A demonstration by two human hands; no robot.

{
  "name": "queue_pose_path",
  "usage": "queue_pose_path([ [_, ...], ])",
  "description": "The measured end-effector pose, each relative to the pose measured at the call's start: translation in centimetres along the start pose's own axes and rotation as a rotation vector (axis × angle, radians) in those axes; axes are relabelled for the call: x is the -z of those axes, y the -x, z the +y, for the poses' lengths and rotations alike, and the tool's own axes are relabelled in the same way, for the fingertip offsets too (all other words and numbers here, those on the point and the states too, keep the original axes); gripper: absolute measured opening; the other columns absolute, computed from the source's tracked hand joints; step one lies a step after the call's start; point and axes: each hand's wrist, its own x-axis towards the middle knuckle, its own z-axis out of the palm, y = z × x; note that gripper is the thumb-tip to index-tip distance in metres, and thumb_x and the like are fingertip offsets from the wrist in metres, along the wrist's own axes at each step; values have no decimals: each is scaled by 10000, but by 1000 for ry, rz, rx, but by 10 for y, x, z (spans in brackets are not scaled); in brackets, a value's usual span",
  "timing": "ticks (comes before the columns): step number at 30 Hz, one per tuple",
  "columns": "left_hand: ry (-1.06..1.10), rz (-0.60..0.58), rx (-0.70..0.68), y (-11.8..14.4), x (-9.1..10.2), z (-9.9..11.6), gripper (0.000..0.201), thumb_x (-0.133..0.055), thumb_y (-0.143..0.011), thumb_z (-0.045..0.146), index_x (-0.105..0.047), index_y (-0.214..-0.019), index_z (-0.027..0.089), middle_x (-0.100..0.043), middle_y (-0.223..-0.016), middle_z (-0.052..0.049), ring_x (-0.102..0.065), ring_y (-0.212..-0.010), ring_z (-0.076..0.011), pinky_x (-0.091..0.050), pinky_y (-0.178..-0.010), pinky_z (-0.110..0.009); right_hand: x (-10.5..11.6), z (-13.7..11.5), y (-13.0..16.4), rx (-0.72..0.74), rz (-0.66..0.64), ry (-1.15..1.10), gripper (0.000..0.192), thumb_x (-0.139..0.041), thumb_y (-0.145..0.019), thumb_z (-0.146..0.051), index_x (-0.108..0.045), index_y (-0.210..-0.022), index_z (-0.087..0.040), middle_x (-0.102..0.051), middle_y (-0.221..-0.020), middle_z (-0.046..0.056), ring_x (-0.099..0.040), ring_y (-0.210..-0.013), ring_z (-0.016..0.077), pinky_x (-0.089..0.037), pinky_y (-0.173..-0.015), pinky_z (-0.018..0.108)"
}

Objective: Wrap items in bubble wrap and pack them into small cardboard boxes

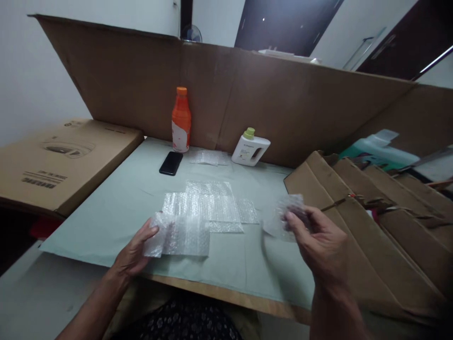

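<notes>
The left hand pinches a bubble-wrap sheet at the near edge of the table mat, the right hand grips a wrapped bundle beyond its right edge; loose wrap could unravel.

1. One head-worn view looks forward and down from close above the table, near its front edge.
2. It faces the cardboard wall at 12 o'clock; stacked cardboard lies at 3 o'clock.
</notes>
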Motion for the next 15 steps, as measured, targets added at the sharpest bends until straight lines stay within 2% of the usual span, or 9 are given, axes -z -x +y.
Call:
queue_pose_path([
  [2,-31,34,-13,2,13,-2,884,-833,-688,487,-489,-1449,198,-698,-1286,-96,-688,-1107,-309,-554,-916,-364,-27,-21,-14,79,-101,93,216,-633,-871,-399,-699,-1009,-248,-749,-882,48,-690,-747,235,-526,-709,382],
  [4,-105,76,-45,4,24,-7,966,-856,-666,500,-431,-1484,210,-660,-1344,-91,-664,-1153,-301,-539,-938,-343,-63,-37,-25,111,-263,97,233,-607,-884,-343,-690,-1063,-218,-758,-908,68,-706,-768,238,-536,-725,383],
  [6,-210,140,-82,5,31,-10,1041,-895,-629,448,-389,-1507,207,-652,-1345,-94,-658,-1152,-285,-533,-916,-306,-97,-43,-30,110,-479,43,303,-632,-875,-341,-676,-1138,-197,-769,-974,87,-718,-807,237,-548,-768,396],
  [8,-270,183,-92,8,35,-11,1069,-907,-620,404,-368,-1522,211,-682,-1281,-94,-676,-1096,-268,-533,-872,-283,-116,-40,-29,78,-624,-53,371,-641,-883,-382,-656,-1202,-194,-765,-1059,102,-719,-861,231,-551,-814,411],
  [10,-245,150,-62,13,33,-11,1035,-883,-662,395,-353,-1536,236,-714,-1208,-86,-693,-1035,-256,-533,-847,-280,-116,-34,-22,39,-680,-155,367,-622,-902,-415,-663,-1201,-204,-757,-1094,102,-710,-919,231,-552,-839,422],
  [12,-177,50,-16,19,24,-11,1006,-859,-689,395,-346,-1543,255,-727,-1169,-87,-703,-996,-260,-535,-835,-290,-106,-29,-10,40,-763,-236,404,-658,-882,-446,-665,-1229,-239,-726,-1191,98,-680,-1044,252,-542,-897,453],
  [13,-146,-12,11,23,17,-10,1006,-854,-689,396,-345,-1545,257,-727,-1162,-91,-705,-983,-266,-538,-827,-299,-101,-27,-3,61,-834,-271,502,-716,-838,-470,-639,-1291,-269,-679,-1297,96,-642,-1145,269,-521,-956,481],
  [15,-94,-141,71,28,1,-10,1050,-866,-658,389,-333,-1553,252,-728,-1130,-98,-707,-952,-279,-542,-808,-315,-97,-26,12,127,-1010,-348,824,-843,-697,-514,-531,-1435,-320,-535,-1489,88,-512,-1333,299,-424,-1090,522],
])
